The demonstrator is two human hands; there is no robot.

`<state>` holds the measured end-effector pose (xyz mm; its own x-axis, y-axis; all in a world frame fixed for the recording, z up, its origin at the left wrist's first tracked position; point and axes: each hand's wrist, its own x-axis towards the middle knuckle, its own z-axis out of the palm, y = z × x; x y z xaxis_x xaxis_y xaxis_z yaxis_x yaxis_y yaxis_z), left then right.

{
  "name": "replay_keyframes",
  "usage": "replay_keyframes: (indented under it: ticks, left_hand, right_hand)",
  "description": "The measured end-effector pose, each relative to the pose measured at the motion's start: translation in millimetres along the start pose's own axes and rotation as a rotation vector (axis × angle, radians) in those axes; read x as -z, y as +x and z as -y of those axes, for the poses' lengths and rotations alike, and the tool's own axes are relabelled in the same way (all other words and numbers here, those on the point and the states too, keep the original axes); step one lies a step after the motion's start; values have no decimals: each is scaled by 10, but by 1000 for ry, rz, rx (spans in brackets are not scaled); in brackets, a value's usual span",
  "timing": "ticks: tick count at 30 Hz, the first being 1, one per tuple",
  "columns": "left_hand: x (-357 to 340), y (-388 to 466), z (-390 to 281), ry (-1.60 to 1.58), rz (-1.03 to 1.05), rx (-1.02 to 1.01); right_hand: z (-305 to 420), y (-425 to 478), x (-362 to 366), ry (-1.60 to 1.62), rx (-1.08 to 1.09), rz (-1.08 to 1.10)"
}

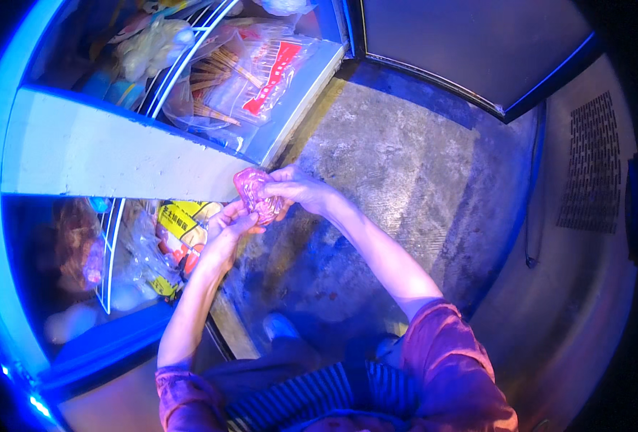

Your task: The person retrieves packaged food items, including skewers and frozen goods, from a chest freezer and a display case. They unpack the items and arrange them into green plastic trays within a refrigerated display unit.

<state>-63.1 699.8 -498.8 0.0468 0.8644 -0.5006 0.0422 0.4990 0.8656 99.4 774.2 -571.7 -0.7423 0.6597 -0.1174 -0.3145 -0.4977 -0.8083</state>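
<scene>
Both of my hands hold a small pink-red packet (pixel 253 186) in shiny, crinkled plastic; its contents cannot be made out. My left hand (pixel 231 222) grips its lower edge, thumb on top. From the right, my right hand (pixel 301 190) pinches its side between thumb and fingers. The packet is above the floor, near the end of a pale divider (pixel 119 148) between two compartments of an open cabinet. Close behind my left hand, in the lower compartment, lies a yellow and white printed bag (pixel 181 222).
The upper compartment holds clear plastic bags of wooden skewers (pixel 213 73), one with a red printed strip. White wire racks (pixel 111 254) stand in both compartments. An open dark door panel (pixel 470 48) hangs at the far right above the concrete floor (pixel 389 156). A vented metal panel (pixel 589 167) is at right.
</scene>
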Motion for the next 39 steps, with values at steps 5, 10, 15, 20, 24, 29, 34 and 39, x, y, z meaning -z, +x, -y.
replay_keyframes:
  ticks: [5,10,15,20,24,29,34,39]
  left_hand:
    - [452,147,-153,415,-178,89]
    - [1534,458,-268,1252,-458,-203]
    - [1686,1050,-323,1252,-668,-186]
    - [1407,1317,-214,1241,-783,-121]
    - [1413,1397,-183,1234,-824,-96]
    - [1530,1366,-223,1219,-820,-102]
    - [1678,1296,-323,1193,-813,-114]
    - [1860,1120,-444,1078,-787,-153]
  right_hand:
    - [4,119,207,213,119,-88]
    - [113,198,265,265,194,-176]
    - [51,196,323,347,266,-181]
    - [84,147,248,417,192,-251]
    - [181,106,234,366,148,-284]
    - [264,13,253,307,162,-281]
    - [260,27,282,335,188,-257]
    - [258,6,261,311,182,-257]
